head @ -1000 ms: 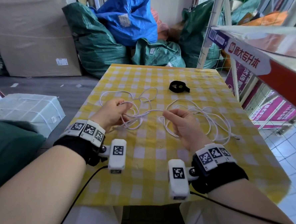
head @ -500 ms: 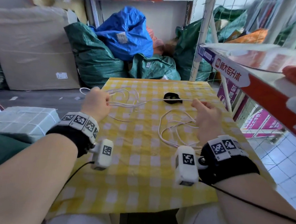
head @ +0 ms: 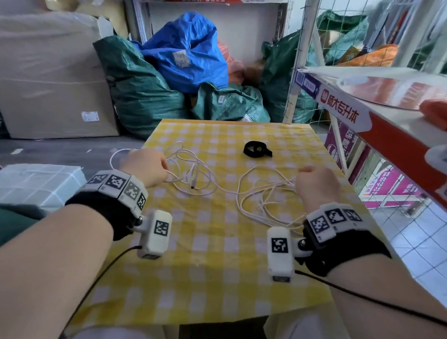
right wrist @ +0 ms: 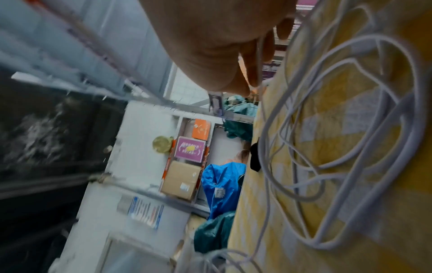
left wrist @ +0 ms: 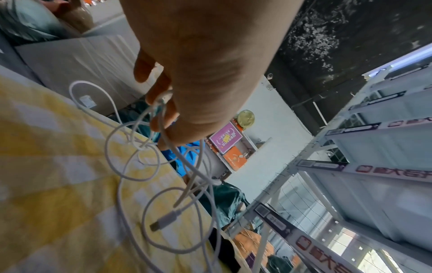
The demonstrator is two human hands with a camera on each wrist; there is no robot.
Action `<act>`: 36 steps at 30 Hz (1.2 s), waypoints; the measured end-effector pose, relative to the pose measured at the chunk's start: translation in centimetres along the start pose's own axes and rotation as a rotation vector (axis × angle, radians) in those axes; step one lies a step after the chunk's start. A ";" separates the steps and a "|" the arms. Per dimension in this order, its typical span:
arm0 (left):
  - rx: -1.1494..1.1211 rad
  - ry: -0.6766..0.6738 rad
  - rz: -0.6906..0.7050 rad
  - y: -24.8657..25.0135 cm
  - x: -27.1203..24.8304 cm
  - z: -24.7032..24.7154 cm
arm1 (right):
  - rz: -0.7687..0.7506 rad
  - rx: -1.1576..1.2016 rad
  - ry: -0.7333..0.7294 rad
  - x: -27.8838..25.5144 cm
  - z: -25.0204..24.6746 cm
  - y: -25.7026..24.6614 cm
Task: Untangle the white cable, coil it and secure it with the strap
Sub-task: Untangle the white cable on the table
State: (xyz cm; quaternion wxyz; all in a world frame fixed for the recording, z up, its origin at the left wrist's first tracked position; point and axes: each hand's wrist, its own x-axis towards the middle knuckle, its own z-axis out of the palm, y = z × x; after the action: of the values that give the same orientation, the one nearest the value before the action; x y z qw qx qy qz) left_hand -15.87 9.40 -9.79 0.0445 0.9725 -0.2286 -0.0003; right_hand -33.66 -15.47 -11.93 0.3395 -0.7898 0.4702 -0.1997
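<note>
The cable (head: 224, 187) sprawls across mid-frame on the yellow check cloth (head: 211, 260), knotted at the left and in loose loops at the right. The left hand (head: 144, 165) pinches several strands together; the right hand (head: 317, 187) pinches one strand. The strap (head: 256, 149) lies beyond, above centre. Best to draw the hands apart slowly and feed the plug (left wrist: 164, 220) back through the knot instead of tugging.

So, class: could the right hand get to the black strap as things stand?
Probably yes. The strap lies alone on the table just beyond the right hand, nothing between, though that hand is holding the cable.
</note>
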 end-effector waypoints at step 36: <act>0.063 0.050 0.424 7.1 0.1 -1.4 | -0.449 0.354 -0.244 -2.4 1.5 -5.5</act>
State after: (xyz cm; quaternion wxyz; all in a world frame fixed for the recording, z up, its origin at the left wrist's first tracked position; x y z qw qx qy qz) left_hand -18.93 3.16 -7.77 0.0186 0.9033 -0.4267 0.0404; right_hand -30.51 -11.00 -9.01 0.4730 -0.8206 0.1978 -0.2523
